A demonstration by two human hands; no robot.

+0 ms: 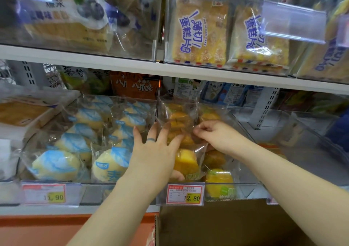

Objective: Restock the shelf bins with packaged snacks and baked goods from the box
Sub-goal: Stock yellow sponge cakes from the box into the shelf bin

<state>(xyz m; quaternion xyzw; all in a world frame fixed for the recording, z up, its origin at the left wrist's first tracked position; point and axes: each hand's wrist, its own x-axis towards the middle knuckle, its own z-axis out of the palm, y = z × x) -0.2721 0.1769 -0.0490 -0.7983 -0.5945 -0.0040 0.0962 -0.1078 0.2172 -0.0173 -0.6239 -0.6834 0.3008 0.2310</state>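
Left bin of blue-and-white buns (75,147) looks full, so leave it. Left hand (154,151): fingers spread flat, pressing on packets by the divider (158,104). The thumb shows at the near edge of the near packet (186,162) (can't tell if it grips). Right hand (213,134): fingertips pinching the clear wrapper of the middle packet (187,140), in the yellow-cake bin (249,191). My call: use the left palm as a stop, lay the pinched packet flat in the row, pull by the wrapper only, and don't squash the cake. Box (226,225) sits near, below the bin.
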